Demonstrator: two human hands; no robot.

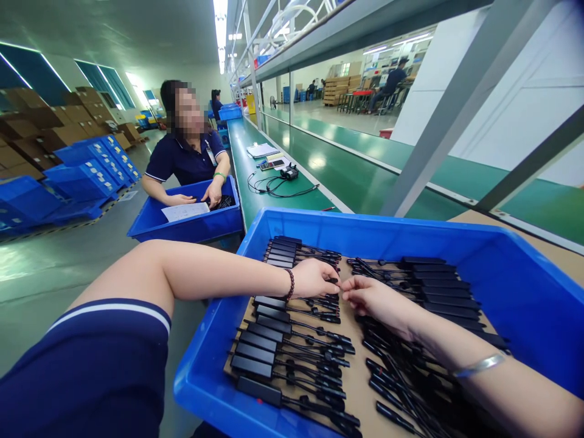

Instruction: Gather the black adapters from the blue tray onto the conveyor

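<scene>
Two hands (314,278) (381,304), grip unclear, cables (401,371) partly hidden

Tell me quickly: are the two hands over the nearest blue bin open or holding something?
Left hand: closed, seemingly pinching a small black piece.
Right hand: fingers drawn closed; whether it holds anything cannot be told.

Blue bin walls (536,274) enclose a cardboard lane (354,380) between black adapters (256,351); left hand (314,278) and right hand (376,299) partly block it.
</scene>
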